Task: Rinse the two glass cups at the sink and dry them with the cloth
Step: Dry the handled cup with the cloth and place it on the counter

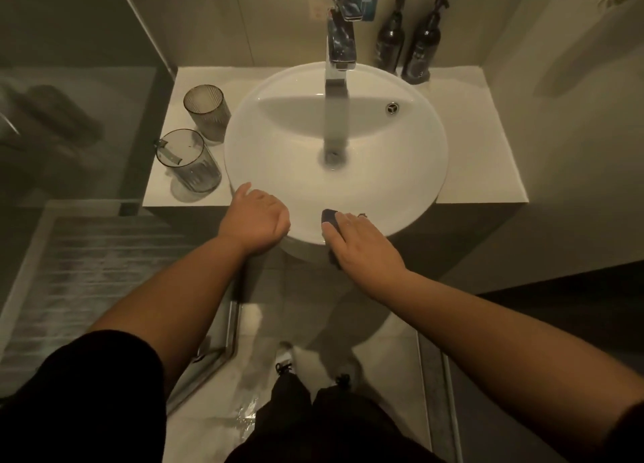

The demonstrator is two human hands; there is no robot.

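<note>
Two ribbed glass cups stand upright on the counter left of the basin, the far cup [205, 109] behind the near cup [188, 163]. Water runs from the faucet [339, 41] into the white round sink [411, 170]. My left hand [256, 217] rests at the sink's front rim with its fingers curled downward out of sight, holding nothing that I can see. My right hand [359, 239] holds a dark cloth [329, 217] at the front rim, thumb lying along it. Part of the cloth hangs below the hand.
Two dark pump bottles [406, 41] stand at the back right of the counter [488, 156]. A glass shower partition [87, 131] rises on the left, close to the cups. The floor [223, 424] below looks wet near my feet.
</note>
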